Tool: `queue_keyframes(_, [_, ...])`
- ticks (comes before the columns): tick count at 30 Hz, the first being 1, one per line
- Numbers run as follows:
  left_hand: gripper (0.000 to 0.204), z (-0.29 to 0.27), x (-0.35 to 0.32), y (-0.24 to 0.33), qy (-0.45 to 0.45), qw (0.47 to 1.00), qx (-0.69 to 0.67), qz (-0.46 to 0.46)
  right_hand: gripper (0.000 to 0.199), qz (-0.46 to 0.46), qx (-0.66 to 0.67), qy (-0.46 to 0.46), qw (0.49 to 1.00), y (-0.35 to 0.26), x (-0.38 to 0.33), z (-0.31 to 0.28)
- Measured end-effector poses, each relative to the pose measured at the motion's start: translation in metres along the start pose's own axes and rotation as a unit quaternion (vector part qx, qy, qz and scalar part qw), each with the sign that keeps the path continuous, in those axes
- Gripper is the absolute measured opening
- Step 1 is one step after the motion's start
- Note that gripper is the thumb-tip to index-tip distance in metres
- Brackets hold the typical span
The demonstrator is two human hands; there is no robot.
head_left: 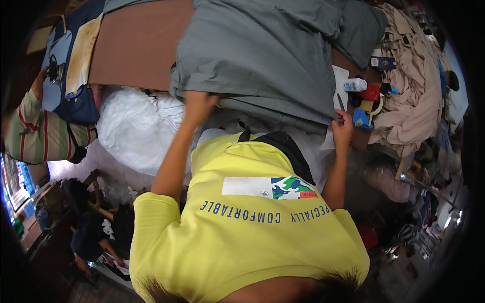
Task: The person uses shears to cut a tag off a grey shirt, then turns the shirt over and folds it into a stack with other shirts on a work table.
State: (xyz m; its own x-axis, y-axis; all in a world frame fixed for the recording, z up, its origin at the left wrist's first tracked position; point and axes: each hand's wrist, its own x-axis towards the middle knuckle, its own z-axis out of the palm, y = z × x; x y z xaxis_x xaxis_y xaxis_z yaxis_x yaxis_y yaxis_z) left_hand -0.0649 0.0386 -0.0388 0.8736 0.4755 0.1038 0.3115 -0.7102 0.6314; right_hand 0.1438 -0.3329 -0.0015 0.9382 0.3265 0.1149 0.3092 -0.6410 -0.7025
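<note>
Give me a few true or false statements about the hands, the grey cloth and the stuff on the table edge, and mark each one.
1. Both hands are on the grey cloth. True: the left hand and right hand grip its near edge.
2. The cloth lies on a brown table. True.
3. The person wears a red shirt. False: the shirt is yellow.
4. A white bottle lies near the right hand. True.
5. The beige fabric is piled at the left. False: it is at the right.
</note>
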Motion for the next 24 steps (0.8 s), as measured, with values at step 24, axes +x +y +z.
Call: queue_keyframes(24, [0.019,-0.101,0.079,-0.059,-0.079,0.986,0.061,0.133,0.017,-0.111,-0.066,-0.291,0.948,-0.054,0.01,0.009])
